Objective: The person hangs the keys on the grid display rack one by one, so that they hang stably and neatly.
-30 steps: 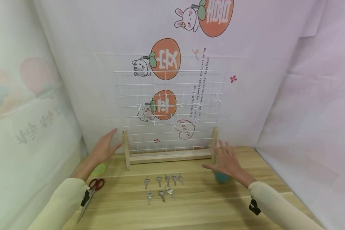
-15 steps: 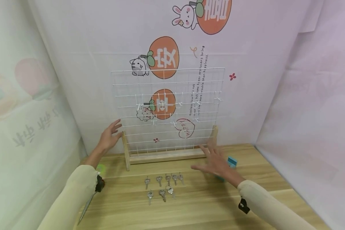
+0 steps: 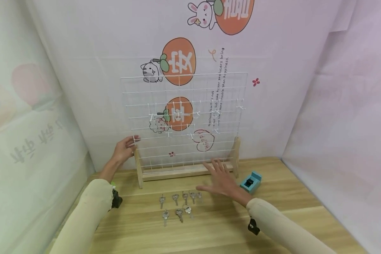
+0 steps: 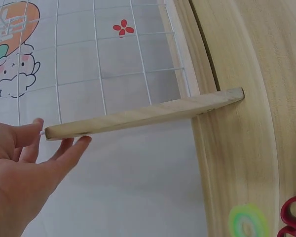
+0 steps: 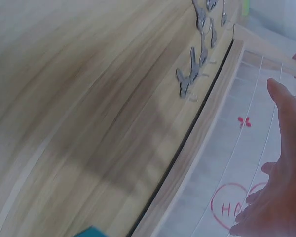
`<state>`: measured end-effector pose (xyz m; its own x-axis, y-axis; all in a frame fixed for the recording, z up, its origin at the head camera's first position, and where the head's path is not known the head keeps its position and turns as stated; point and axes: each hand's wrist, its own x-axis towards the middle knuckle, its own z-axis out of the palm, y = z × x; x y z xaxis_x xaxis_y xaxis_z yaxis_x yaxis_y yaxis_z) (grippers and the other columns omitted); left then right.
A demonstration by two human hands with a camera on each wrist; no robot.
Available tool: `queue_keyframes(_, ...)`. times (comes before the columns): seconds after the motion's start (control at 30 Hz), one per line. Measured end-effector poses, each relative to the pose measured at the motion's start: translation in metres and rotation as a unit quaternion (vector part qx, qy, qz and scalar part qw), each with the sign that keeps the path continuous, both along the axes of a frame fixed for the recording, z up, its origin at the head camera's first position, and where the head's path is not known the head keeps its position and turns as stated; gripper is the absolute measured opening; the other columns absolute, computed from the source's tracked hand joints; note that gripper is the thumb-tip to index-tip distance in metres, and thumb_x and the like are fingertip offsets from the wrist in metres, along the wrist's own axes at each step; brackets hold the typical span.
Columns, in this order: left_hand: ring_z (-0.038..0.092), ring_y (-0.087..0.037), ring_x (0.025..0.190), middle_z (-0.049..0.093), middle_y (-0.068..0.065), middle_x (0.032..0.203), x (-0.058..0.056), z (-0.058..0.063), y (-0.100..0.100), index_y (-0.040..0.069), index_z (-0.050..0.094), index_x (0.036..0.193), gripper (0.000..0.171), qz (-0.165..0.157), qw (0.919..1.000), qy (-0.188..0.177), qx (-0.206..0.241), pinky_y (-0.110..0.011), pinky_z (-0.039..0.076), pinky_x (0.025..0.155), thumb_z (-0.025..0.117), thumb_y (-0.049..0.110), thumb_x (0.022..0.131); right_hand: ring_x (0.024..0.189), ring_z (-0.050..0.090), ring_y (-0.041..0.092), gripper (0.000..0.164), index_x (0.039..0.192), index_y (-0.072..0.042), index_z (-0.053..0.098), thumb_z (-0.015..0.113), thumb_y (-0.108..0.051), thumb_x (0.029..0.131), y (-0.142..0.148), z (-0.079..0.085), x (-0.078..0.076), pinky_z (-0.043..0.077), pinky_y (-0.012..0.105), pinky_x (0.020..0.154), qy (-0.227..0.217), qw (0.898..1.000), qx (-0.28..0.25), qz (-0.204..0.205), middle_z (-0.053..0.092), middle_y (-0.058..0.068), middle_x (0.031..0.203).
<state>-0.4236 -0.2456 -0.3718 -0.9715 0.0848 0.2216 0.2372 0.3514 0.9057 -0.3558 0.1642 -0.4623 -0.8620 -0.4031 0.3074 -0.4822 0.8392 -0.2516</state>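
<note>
A white wire grid rack (image 3: 181,137) with small white hooks stands upright in a wooden base at the back of the table. My left hand (image 3: 123,151) is at its left side, thumb and fingers curled around the top of the left wooden post (image 4: 138,117) and the wire edge there. In front of the rack's lower right, my right hand (image 3: 221,181) is held with fingers spread and nothing in it. Several silver keys (image 3: 179,213) lie in two rows on the table, left of that hand; the right wrist view shows keys (image 5: 194,66) beside the base too.
A teal block with a black middle (image 3: 251,182) sits right of the rack. Red-handled scissors (image 4: 292,217) and a yellow-green ring (image 4: 247,220) lie at the left, mostly hidden by the sleeve in the head view. White printed cloth walls (image 3: 273,116) surround the table.
My left hand has moved up and right onto the rack's left post. My right hand has moved left from the right post, uncovering the teal block. The keys stay put.
</note>
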Motion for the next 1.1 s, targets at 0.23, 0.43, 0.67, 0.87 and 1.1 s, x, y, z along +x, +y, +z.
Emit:
queue_keyframes(0.23, 0.041, -0.045, 0.146, 0.048, -0.023, 0.155, -0.001, -0.002, -0.007, 0.0, 0.039, 0.157, 0.054, -0.011, 0.9987, -0.032, 0.039, -0.059, 0.045, 0.114, 0.045, -0.011, 0.104, 0.152, 0.016, 0.055, 0.102, 0.162, -0.012, 0.035, 0.075, -0.064, 0.085, -0.026, 0.0, -0.003, 0.015, 0.071, 0.124, -0.017, 0.999, -0.009, 0.031, 0.02, 0.029, 0.168)
queue_keyframes(0.43, 0.044, -0.047, 0.143, 0.051, -0.028, 0.151, -0.003, -0.005, -0.012, 0.0, 0.043, 0.155, 0.056, -0.014, 0.9979, -0.031, 0.055, -0.058, 0.046, 0.113, 0.045, -0.015, 0.101, 0.152, 0.021, 0.053, 0.1, 0.161, -0.011, 0.037, 0.078, -0.06, 0.085, -0.048, 0.0, -0.008, 0.015, 0.07, 0.125, -0.015, 0.998, -0.015, 0.056, 0.026, 0.029, 0.166)
queue_keyframes(0.67, 0.046, -0.049, 0.14, 0.053, -0.032, 0.147, -0.005, -0.007, -0.008, -0.002, 0.045, 0.153, 0.053, -0.012, 0.9974, -0.02, 0.068, -0.056, 0.047, 0.112, 0.047, -0.014, 0.101, 0.154, 0.02, 0.05, 0.096, 0.161, -0.014, 0.037, 0.082, -0.053, 0.086, -0.07, -0.008, -0.015, 0.012, 0.067, 0.126, -0.04, 0.996, -0.01, 0.077, 0.027, 0.023, 0.167)
queue_keyframes(0.87, 0.05, -0.042, 0.14, 0.056, -0.022, 0.147, -0.005, -0.005, -0.009, 0.002, 0.051, 0.151, 0.049, 0.023, 0.9968, -0.038, 0.066, -0.05, 0.051, 0.109, 0.052, -0.009, 0.104, 0.151, 0.023, 0.053, 0.087, 0.158, -0.013, 0.044, 0.084, -0.045, 0.087, -0.086, -0.017, -0.021, 0.016, 0.067, 0.126, -0.049, 0.992, -0.015, 0.117, 0.032, 0.024, 0.164)
queue_keyframes(1.1, 0.054, -0.035, 0.138, 0.059, -0.017, 0.146, -0.007, -0.009, -0.008, 0.002, 0.055, 0.148, 0.046, 0.052, 0.9941, -0.04, 0.086, -0.043, 0.055, 0.104, 0.058, -0.006, 0.103, 0.147, 0.034, 0.052, 0.071, 0.147, -0.007, 0.056, 0.086, -0.033, 0.087, -0.107, -0.027, -0.027, 0.027, 0.066, 0.123, -0.066, 0.986, -0.022, 0.151, 0.046, 0.025, 0.156)
